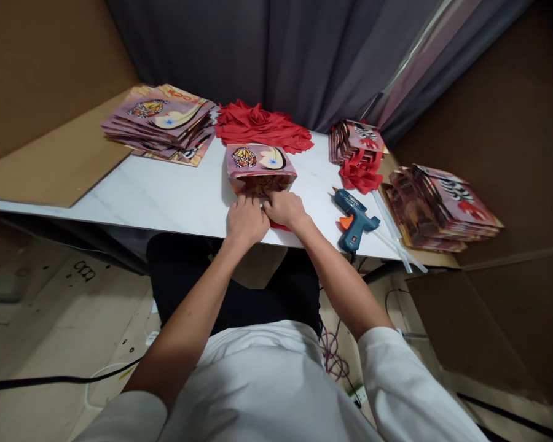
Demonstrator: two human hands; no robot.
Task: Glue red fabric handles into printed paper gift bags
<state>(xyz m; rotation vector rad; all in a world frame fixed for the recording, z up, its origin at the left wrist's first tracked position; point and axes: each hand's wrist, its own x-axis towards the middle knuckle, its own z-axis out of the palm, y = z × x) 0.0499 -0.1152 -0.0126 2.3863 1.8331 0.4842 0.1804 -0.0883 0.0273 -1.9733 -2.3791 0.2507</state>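
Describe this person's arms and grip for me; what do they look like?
Loose, plain white sleeves end around elbow level; the forearms below are bare. The left grip and right grip are ordinary hands without gloves. No watch, bracelet, cable or marking shows on them.

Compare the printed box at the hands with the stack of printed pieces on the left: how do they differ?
The printed box is single; the left stack holds many pieces. The box gapes open on its near side, while the stack's pieces lie piled unevenly. The box sits by the left hand and right hand; the stack is apart from both. Both share butterfly-printed purple artwork.
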